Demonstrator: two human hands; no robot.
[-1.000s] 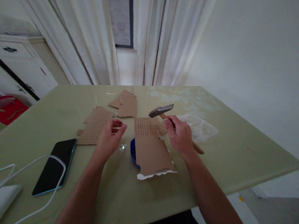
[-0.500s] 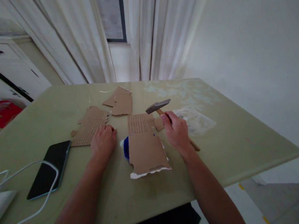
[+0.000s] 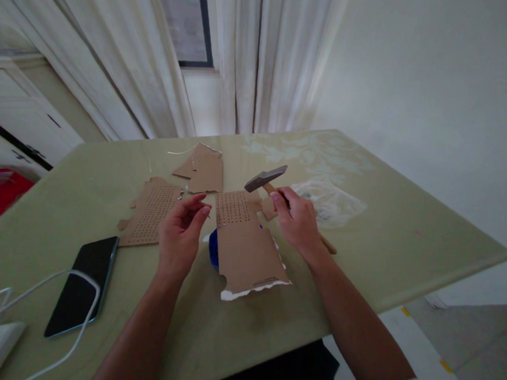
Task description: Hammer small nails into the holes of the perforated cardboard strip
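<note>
**Left hand (image 3: 177, 238) had risen from the left cardboard (image 3: 147, 220) toward the middle cardboard (image 3: 247, 257)**

Since the earlier frame it had come up and right, its fingertips near the middle cardboard's far left edge. Thumb and finger were closed together, apparently pinching a small thin piece (image 3: 209, 215), too blurred to name. The right hand (image 3: 298, 219) was wrapped around the wooden handle of the hammer (image 3: 264, 179), close under the metal head, which hung over the middle cardboard's far right part. The cardboard lay partly over a blue object (image 3: 213, 249) on the table (image 3: 372, 268), left of a clear plastic bag (image 3: 335, 204).

The hammer looked stiff and top-heavy; a grip lower on the handle would give more swing, the present one more control. The cardboard looked light and bendable, weaker around its holes and torn near edge, so it was best held by its plain sides. The small piece, probably stiff and easily dropped, called for a fingertip pinch
</note>
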